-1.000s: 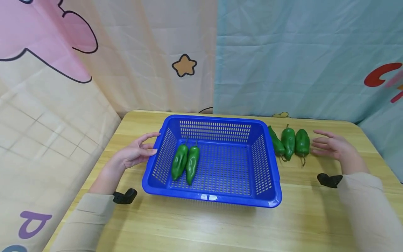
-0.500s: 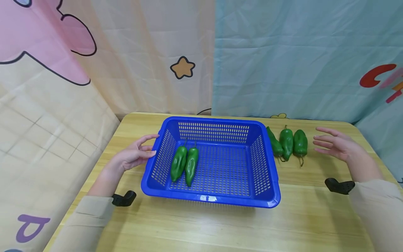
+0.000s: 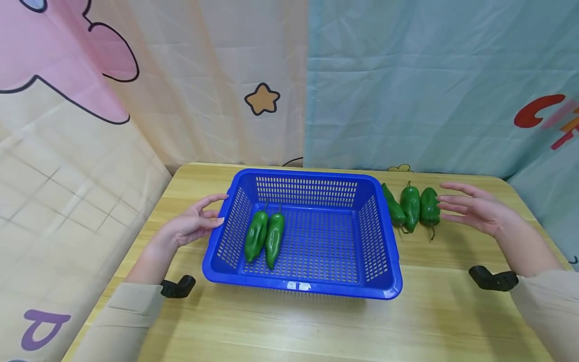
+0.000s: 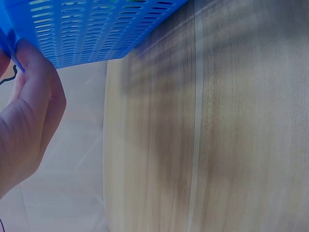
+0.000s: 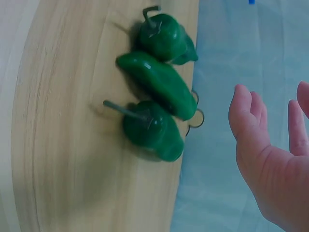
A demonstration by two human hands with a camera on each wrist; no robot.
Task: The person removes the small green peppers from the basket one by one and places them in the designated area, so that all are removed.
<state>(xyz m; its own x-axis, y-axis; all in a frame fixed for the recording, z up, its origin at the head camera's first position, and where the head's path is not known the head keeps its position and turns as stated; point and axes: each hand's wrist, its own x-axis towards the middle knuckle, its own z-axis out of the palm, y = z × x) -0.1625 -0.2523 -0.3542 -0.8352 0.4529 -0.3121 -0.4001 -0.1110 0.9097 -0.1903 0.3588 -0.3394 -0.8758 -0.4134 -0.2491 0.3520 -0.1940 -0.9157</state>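
My left hand (image 3: 194,221) pinches the left rim of a blue plastic basket (image 3: 296,286), its thumb over the edge; the left wrist view shows the fingers at the basket's slotted wall (image 4: 87,29). Inside the basket, toward the left, lie two long green peppers, one (image 3: 256,236) beside the other (image 3: 274,240). To the right of the basket, three more green peppers lie side by side: a left one (image 3: 394,207), a middle one (image 3: 410,207) and a right one (image 3: 429,206). My right hand (image 3: 479,211), fingers apart and loosely bent, hovers by the rightmost pepper, holding nothing.
The basket stands on a light wooden table (image 3: 316,327). Patterned cloth (image 3: 384,90) hangs behind the table and along its sides. Each wrist carries a black mount, a left one (image 3: 178,286) and a right one (image 3: 493,279).
My right hand first drew off to the right, then came back toward the rightmost pepper. The left hand stays on the rim, and the peppers lie as before; the head view shifted slightly.
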